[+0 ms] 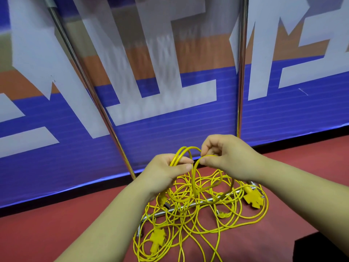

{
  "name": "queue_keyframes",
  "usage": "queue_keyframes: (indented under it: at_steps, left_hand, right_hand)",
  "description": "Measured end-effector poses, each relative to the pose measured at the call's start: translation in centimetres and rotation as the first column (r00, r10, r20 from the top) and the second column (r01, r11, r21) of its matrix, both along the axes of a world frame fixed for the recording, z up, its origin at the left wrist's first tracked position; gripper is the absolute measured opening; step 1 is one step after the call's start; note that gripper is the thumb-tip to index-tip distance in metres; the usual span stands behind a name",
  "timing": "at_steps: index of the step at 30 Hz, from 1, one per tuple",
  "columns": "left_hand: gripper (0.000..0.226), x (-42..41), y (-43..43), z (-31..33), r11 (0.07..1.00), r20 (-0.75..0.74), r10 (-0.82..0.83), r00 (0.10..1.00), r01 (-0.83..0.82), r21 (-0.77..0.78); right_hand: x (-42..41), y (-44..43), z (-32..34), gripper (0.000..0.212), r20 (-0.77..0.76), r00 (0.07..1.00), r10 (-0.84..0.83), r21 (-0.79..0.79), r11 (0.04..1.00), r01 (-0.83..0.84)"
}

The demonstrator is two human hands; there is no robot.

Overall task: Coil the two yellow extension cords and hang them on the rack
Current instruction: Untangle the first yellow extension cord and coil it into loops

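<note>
Cords (200, 220) in a loose yellow tangle, low in the centre of the frame, sprawled over the red floor (56, 239) and draped across the chrome base bar (158, 213) of the rack (242, 72). Just above the pile, the left hand (166, 173) has thumb and fingers curled round a small bundle of loops, which arch up and over it. Right beside it and a touch higher, the right hand (226, 156) pinches a single strand between thumb and forefinger. Its fingertips almost meet the left thumb. That strand curves down between the two hands and into the heap.

One socket block (252, 198) sits at the right edge of the tangle, and another (157, 238) sits at its lower left. A plug (163, 200) shows just under the left wrist; whether it hangs or lies on the pile, I cannot tell.

The rack's two chrome poles run up the frame: one slants from the upper left down to the centre, and the other stands nearly upright behind the right hand. Behind them is a blue, white and orange banner (170, 129). A dark box (321, 248) fills the lower right corner.
</note>
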State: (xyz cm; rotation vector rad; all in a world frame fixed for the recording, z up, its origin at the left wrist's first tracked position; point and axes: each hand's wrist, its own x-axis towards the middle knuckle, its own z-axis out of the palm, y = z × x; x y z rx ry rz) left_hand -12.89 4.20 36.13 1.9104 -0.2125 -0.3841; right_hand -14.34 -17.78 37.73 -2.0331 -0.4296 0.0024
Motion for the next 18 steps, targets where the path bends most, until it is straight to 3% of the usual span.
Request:
queue_keyframes:
  at_steps: [4, 7, 10, 11, 14, 18]
  left_hand:
    - [0.031, 0.0, -0.5, -0.4, 0.998, -0.054, -0.035, 0.998, 0.031, -0.061]
    - [0.023, -0.5, -1.3, -0.1, 0.994, -0.044, -0.063, 0.997, 0.058, -0.088]
    - [0.003, -0.3, -1.3, 0.7, 0.999, 0.075, -0.009, 0.997, 0.012, -0.031]
    - [0.007, 0.0, -1.1, 1.1, 0.999, 0.115, 0.025, 0.993, -0.020, -0.047]
    - [0.017, 1.0, 0.6, 2.5, 0.978, 0.128, 0.151, 0.980, -0.130, -0.162]
    - [0.016, 2.1, 3.2, 3.5, 0.914, 0.062, 0.264, 0.962, -0.229, -0.335]
  right_hand:
    - [0.1, -0.6, 0.1, 0.016, 0.000, 0.998, -0.057, 0.033, 0.998, 0.057]
    - [0.2, -0.6, 0.1, 0.017, -0.031, 0.998, -0.049, 0.061, 0.997, 0.051]
    - [0.3, -1.0, 0.1, 0.020, -0.083, 0.997, -0.002, 0.120, 0.993, 0.012]
    - [0.3, -1.3, 0.2, 0.021, -0.116, 0.993, 0.022, 0.160, 0.987, -0.004]
    - [0.3, -2.2, 0.1, 0.025, -0.241, 0.963, 0.116, 0.276, 0.960, -0.047]
    - [0.6, -2.7, -1.6, 0.018, -0.297, 0.942, 0.157, 0.200, 0.975, -0.099]
